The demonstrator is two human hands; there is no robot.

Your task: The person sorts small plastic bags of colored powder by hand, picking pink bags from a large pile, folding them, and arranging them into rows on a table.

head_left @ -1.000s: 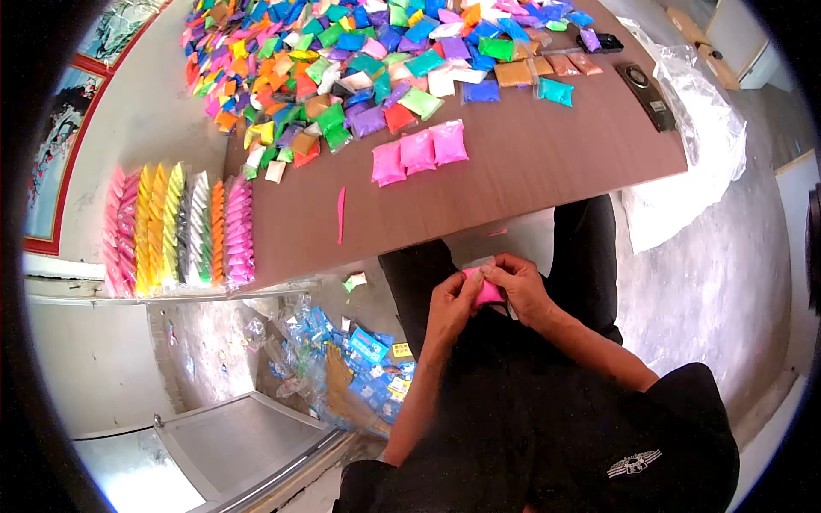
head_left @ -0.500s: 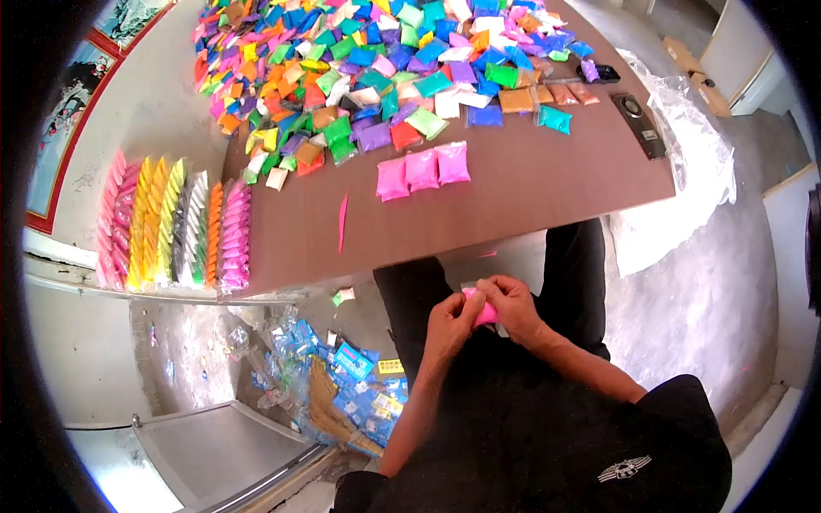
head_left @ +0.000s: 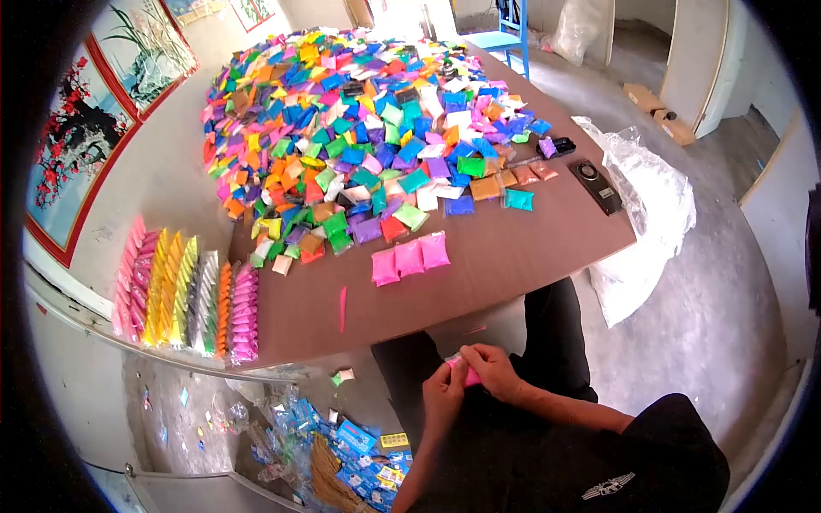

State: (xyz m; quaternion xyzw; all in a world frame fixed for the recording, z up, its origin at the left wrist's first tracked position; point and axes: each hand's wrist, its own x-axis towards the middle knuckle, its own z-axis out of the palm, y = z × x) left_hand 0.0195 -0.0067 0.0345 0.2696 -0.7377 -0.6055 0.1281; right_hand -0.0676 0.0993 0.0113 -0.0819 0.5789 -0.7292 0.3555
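Both hands meet over my lap, below the table's near edge. My left hand and my right hand together pinch a small pink packet, mostly hidden by the fingers. On the brown table just ahead lie three pink packets side by side. A thin pink strip lies nearer the edge, to the left.
A big heap of small coloured packets covers the far table. Sorted rows of packets stand at the left. A black device lies at the table's right. A clear plastic bag and blue wrappers lie on the floor.
The view has tilted up, so the table and far room show more and my hands sit lower in frame. Both hands keep hold of the pink packet.
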